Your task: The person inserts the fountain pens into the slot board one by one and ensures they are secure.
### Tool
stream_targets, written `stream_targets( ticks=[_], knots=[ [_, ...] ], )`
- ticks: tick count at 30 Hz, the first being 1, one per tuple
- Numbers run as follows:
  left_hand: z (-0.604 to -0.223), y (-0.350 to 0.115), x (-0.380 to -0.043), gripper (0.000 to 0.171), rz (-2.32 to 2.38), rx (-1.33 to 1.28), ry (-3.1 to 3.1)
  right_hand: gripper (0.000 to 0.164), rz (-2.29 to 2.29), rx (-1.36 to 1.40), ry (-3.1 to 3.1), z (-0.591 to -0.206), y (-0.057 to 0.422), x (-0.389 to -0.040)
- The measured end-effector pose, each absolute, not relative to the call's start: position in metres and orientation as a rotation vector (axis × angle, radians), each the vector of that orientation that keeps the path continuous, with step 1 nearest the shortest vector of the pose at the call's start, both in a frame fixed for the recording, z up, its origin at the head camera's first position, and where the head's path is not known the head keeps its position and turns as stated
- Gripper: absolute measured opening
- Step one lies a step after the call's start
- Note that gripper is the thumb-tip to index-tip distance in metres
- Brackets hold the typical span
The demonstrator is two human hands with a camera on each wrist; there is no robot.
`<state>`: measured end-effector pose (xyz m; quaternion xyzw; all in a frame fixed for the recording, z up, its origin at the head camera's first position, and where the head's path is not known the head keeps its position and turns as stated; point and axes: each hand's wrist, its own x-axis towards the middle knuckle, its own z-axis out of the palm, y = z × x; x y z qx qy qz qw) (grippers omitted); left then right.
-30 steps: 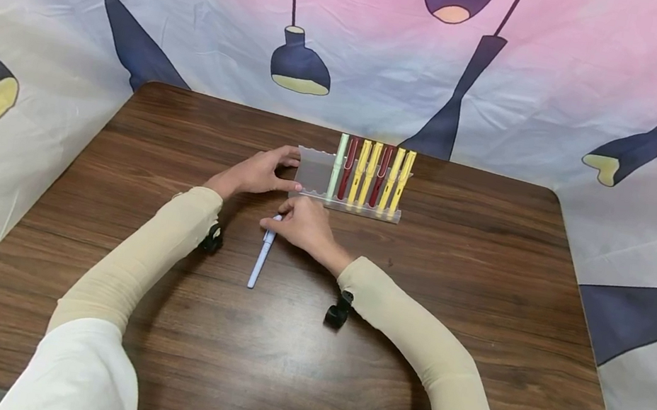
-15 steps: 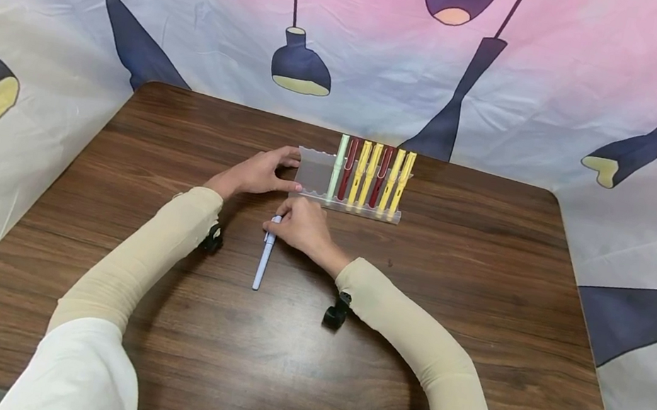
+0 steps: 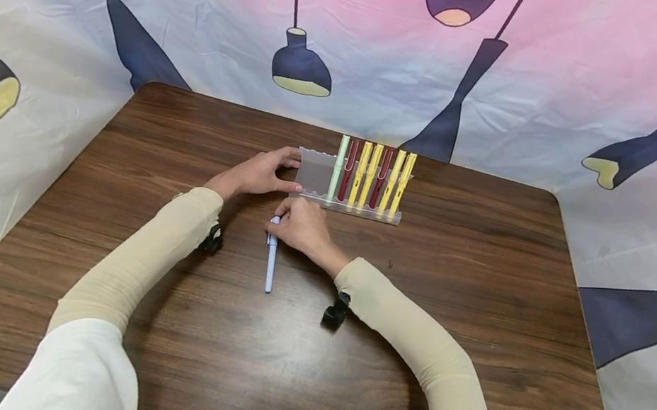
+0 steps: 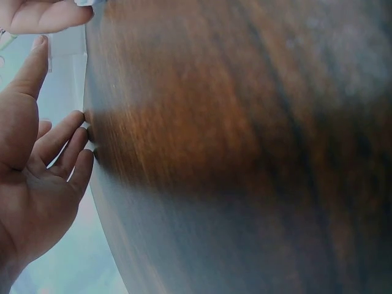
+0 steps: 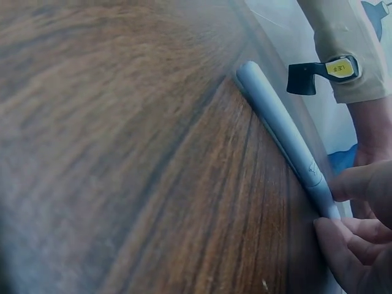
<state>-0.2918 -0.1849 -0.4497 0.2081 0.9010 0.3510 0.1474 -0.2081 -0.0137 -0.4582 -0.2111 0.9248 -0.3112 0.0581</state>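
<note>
A pale blue capped pen (image 3: 271,264) lies on the table, pointing toward the person. My right hand (image 3: 304,226) pinches its far, clip end between thumb and fingers; the right wrist view shows the pen (image 5: 278,122) and the fingertips (image 5: 334,236) at its end. Beyond it stands a clear pen rack (image 3: 314,173). My left hand (image 3: 259,172) holds the rack's left end, thumb at the front ledge and fingers behind. Seen from the left wrist, that hand (image 4: 46,177) has fingertips down on the table. The rack's left part holds no pens.
A light green pen (image 3: 337,169), dark red pens (image 3: 345,179) and several yellow pens (image 3: 393,183) lean side by side in the rack. The wooden table (image 3: 456,254) meets a printed cloth backdrop (image 3: 379,48) at its far edge.
The blue pen's near end has swung to the right, so the pen now lies nearly straight toward the person. My right hand has shifted slightly right; my left hand and the rack stay put.
</note>
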Motion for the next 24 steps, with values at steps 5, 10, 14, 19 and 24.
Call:
stream_targets(
  ticks=[5,10,14,19,24],
  knots=[
    [-0.4498,-0.1852,-0.2913,0.086,1.004,0.603,2.593,0.024,-0.890,-0.667,2.822,-0.4575,-0.0143,-0.2065],
    [-0.4499,-0.1847,-0.2916,0.085,1.026,0.602,2.586,0.022,-0.877,-0.658,2.821,-0.4559,-0.0149,-0.2062],
    [-0.4503,-0.1845,-0.2923,0.085,1.022,0.603,2.592,0.017,-0.879,-0.645,2.803,-0.4553,-0.0147,-0.2076],
    [-0.4508,-0.1847,-0.2921,0.085,1.016,0.601,2.591,0.014,-0.880,-0.617,2.779,-0.4552,-0.0126,-0.2086],
    [-0.4498,-0.1852,-0.2917,0.085,1.017,0.609,2.589,0.012,-0.919,-0.622,2.738,-0.4539,-0.0081,-0.2104]
  ],
)
